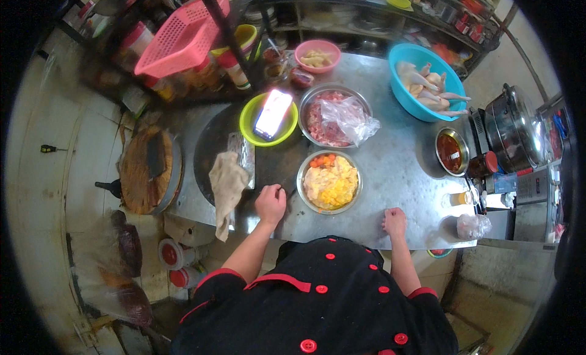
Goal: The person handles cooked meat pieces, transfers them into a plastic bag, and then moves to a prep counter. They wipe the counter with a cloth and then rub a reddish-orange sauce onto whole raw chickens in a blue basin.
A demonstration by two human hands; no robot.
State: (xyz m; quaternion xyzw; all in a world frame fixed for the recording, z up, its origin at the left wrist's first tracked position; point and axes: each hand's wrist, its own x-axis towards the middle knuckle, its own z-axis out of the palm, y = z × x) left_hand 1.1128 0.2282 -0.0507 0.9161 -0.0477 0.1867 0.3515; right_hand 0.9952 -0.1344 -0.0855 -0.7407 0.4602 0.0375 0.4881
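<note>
My left hand (271, 204) rests on the metal table (384, 172) with its fingers curled in, holding nothing visible. To its left a beige cloth (226, 183) hangs partly over the table's front edge. My right hand (394, 221) lies curled near the front edge, also with nothing seen in it. Between and beyond the hands stands a steel bowl (360, 190) of pale and yellow soft pieces, with several small orange-red balls. Behind it, a larger steel bowl (303, 126) holds chopped raw meat (318, 119), partly covered by a clear plastic bag (350, 119).
A lit phone (274, 115) leans in a yellow-green bowl (246, 126). Back right, a blue basin (398, 92) holds raw poultry (428, 87). A bowl of red-brown sauce (449, 153) sits near a steel pot (512, 126). A round wooden chopping block (137, 172) bears a cleaver (156, 156).
</note>
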